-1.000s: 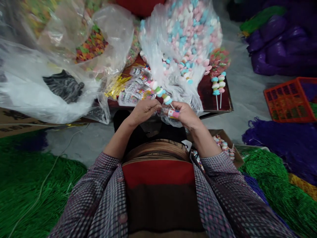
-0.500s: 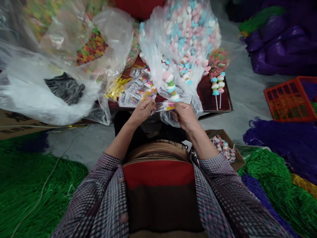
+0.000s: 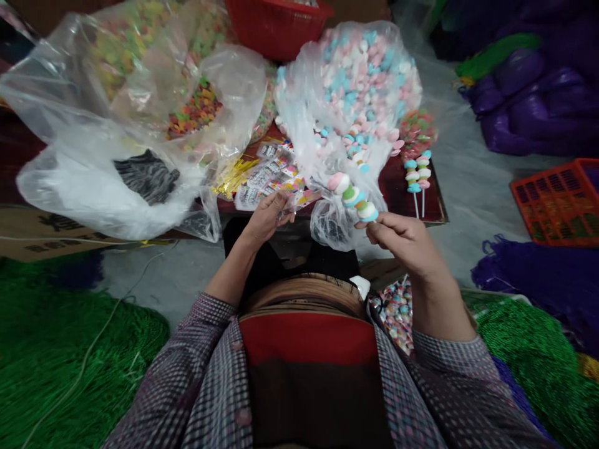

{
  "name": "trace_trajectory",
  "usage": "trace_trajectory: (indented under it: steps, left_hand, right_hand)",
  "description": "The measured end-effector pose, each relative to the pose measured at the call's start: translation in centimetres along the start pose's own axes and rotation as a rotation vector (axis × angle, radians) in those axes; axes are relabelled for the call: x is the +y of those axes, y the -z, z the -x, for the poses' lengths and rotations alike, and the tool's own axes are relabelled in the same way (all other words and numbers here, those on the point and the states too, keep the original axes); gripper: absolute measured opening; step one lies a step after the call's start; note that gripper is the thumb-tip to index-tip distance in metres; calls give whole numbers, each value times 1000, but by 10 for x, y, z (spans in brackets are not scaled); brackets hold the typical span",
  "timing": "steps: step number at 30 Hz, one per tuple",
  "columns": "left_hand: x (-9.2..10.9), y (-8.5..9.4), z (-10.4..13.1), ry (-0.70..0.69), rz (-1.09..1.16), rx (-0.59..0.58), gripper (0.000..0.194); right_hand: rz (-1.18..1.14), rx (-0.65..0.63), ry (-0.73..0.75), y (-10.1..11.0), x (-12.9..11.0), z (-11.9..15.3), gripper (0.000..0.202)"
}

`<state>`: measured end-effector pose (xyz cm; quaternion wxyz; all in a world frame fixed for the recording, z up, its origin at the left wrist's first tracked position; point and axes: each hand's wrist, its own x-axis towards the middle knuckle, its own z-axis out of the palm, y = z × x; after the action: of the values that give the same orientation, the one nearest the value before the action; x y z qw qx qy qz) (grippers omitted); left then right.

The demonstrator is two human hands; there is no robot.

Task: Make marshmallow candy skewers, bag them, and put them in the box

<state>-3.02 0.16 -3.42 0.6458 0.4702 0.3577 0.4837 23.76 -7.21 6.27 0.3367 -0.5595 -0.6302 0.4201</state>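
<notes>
Pinching one marshmallow skewer (image 3: 353,197) by its lower end, my right hand (image 3: 405,240) is keeping thumb and fingers together; my left hand (image 3: 269,218) is pinching a clear printed wrapper (image 3: 300,198) near the table (image 3: 393,181) edge. The skewer is tilting above one crumpled clear bag (image 3: 332,221). Beside my right hip, many wrapped candies (image 3: 397,312) are sitting in a heap. Two stick skewers (image 3: 418,174) are lying side by side on the table's right, just in front of one small bag of red and green gummies (image 3: 418,134). Farther back, one big clear bag (image 3: 369,75) is holding countless pink, white and blue marshmallows; behind, one red basket (image 3: 278,28) is holding something whitish.
</notes>
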Motion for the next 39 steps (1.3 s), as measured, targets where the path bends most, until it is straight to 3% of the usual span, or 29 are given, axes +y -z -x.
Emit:
trace_trajectory:
  steps: [9,15,22,27,33,39]
  left_hand:
    - [5,-2,-1,45,6,58,70]
    - [11,4,0,31,-126,-17,69]
    - [18,14,-1,-54,-317,-167,63]
    - [15,11,-2,-34,-274,-132,64]
    - [11,8,-3,-7,-214,-52,67]
    - [17,8,0,-51,-299,-133,66]
  right_hand:
    - [249,-143,148,11,-1,2,41]
    - [255,-243,76,27,7,3,44]
    - [125,-42,-23,27,20,5,36]
    - [210,144,139,24,27,6,27]
    - [355,183,384,27,31,7,10]
    - [331,300,384,24,38,5,9]
